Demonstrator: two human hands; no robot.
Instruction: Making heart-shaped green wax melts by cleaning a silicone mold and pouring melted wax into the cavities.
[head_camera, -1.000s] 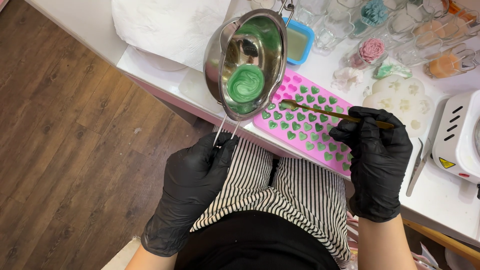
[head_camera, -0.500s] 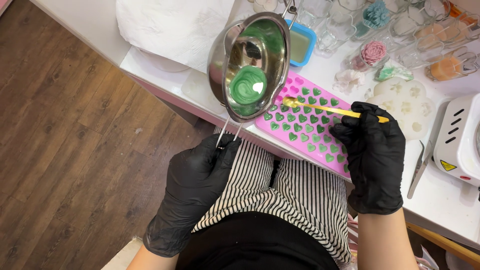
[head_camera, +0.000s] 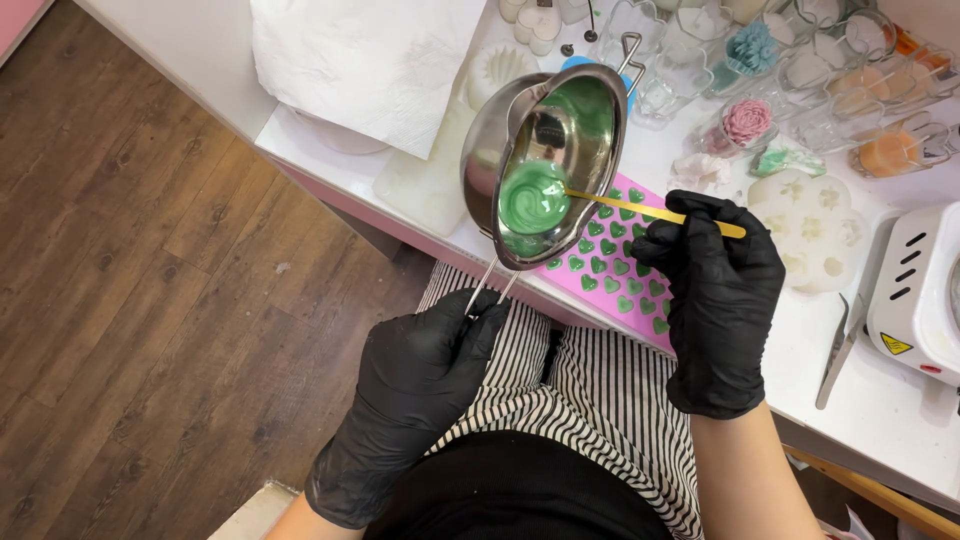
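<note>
The black-gloved left hand (head_camera: 425, 365) grips the wire handle of a tilted stainless-steel melting pot (head_camera: 545, 160) holding green liquid wax. The black-gloved right hand (head_camera: 715, 290) pinches a thin yellow wooden stick (head_camera: 665, 212), its tip inside the pot. Beneath lies a pink silicone mould (head_camera: 610, 265) (heart-shaped cavities filled green) on the white table (head_camera: 900, 430).

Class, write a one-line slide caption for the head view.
Gloved left hand tilts a steel melting pot of green wax; right hand stirs with a stick.
</note>
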